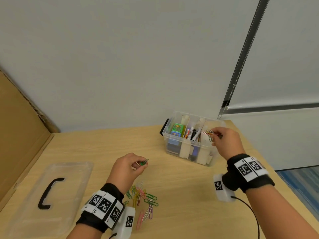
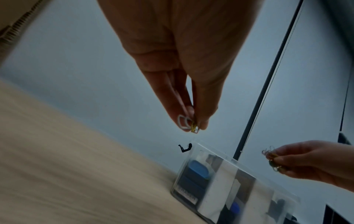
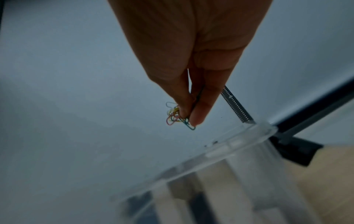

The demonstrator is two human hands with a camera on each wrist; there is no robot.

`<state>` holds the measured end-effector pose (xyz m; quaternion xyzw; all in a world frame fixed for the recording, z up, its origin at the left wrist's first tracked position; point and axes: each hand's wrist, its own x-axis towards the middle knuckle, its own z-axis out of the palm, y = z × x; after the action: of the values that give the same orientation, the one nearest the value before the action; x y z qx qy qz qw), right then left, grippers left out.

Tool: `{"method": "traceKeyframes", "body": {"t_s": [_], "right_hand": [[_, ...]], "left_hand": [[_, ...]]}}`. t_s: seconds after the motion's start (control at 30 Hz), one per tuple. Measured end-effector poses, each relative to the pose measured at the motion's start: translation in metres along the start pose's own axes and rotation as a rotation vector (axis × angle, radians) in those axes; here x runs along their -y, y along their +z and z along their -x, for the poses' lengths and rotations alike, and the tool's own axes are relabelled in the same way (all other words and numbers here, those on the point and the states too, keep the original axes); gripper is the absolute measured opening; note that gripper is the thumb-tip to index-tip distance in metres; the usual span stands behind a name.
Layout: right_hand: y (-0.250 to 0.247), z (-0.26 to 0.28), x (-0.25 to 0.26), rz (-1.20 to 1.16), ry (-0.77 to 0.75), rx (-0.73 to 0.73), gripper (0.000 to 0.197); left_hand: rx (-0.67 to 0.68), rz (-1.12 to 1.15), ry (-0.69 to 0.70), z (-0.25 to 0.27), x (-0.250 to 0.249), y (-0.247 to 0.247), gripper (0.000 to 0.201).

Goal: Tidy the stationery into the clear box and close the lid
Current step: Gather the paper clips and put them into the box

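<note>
Two hands carry paper clips: the right hand pinches a bunch above the clear box at two o'clock on the bench, best released low over the end compartment; the left hand pinches a few clips.

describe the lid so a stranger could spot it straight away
On the wooden table, look to the near left, beside the cardboard. The lid lies flat there, apart from the box: clear plastic with a black handle.

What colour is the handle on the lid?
Black; the handle on the clear lid shows best in the head view.
</note>
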<state>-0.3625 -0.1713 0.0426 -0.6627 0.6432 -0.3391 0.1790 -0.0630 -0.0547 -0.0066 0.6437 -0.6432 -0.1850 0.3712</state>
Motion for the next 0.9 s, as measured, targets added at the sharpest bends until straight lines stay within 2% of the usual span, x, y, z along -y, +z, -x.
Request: {"method": "traceKeyframes", "body": {"t_s": [0.2,0.4,0.43,0.5,0.57,0.63,0.67,0.77,0.9], "right_hand": [[0.02,-0.041,-0.002,0.561,0.068,0.288,0.024],[0.027,-0.06,0.006,0.697,0.129,0.536,0.038],[0.024,-0.058,0.005,0.666,0.117,0.527,0.036],[0.015,-0.045,-0.003,0.509,0.058,0.408,0.033],[0.005,-0.02,-0.015,0.35,-0.046,0.184,0.029],[0.002,0.007,-0.036,0.327,-0.133,0.011,0.03],[0.004,0.018,-0.047,0.323,-0.148,-0.016,0.035],[0.015,0.037,-0.081,0.284,-0.168,0.031,0.047],[0.025,0.039,-0.1,0.214,-0.237,-0.018,0.049]], "left_hand": [[0.001,0.008,-0.012,0.004,-0.006,0.002,0.011],[0.012,0.01,-0.037,0.012,-0.006,-0.001,0.011],[0.011,0.007,-0.037,0.014,-0.006,-0.001,0.011],[0.012,-0.002,-0.028,0.018,-0.007,-0.001,0.01],[0.022,0.005,-0.014,0.02,-0.011,0.001,0.012],[0.036,0.03,0.003,0.018,-0.021,0.007,0.014],[0.05,0.045,0.014,0.014,-0.028,0.012,0.014],[0.097,0.077,0.069,-0.006,-0.056,0.031,0.013],[0.101,-0.019,0.197,-0.052,-0.097,0.072,0.018]]}}
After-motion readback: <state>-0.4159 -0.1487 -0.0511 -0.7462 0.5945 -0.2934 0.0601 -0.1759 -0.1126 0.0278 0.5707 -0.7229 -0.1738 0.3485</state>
